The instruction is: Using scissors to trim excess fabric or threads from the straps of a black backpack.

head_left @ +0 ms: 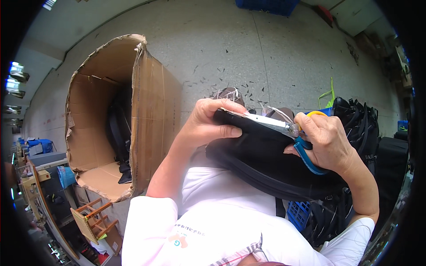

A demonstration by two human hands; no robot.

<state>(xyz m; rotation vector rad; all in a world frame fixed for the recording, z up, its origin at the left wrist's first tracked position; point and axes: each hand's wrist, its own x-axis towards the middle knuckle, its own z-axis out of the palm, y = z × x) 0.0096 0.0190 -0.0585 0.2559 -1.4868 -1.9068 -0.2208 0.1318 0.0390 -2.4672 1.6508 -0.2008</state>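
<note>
A black fabric bag (270, 155) lies across my lap. My left hand (212, 124) pinches its upper left edge between thumb and fingers. In my right hand (326, 139) is a pair of scissors (271, 123) with one blue and one yellow handle loop. The long metal blades run along the bag's top edge and point toward my left fingers. The blade tips lie close to those fingertips, and I cannot tell whether they are around fabric. The handles stand apart.
An upright-sided cardboard box (157, 102) at the left holds a black bag (119, 133). More black bags (361, 128) are heaped at the right, near a blue crate (298, 215). Small dark scraps (250, 91) litter the floor. A wooden stool (94, 219) stands lower left.
</note>
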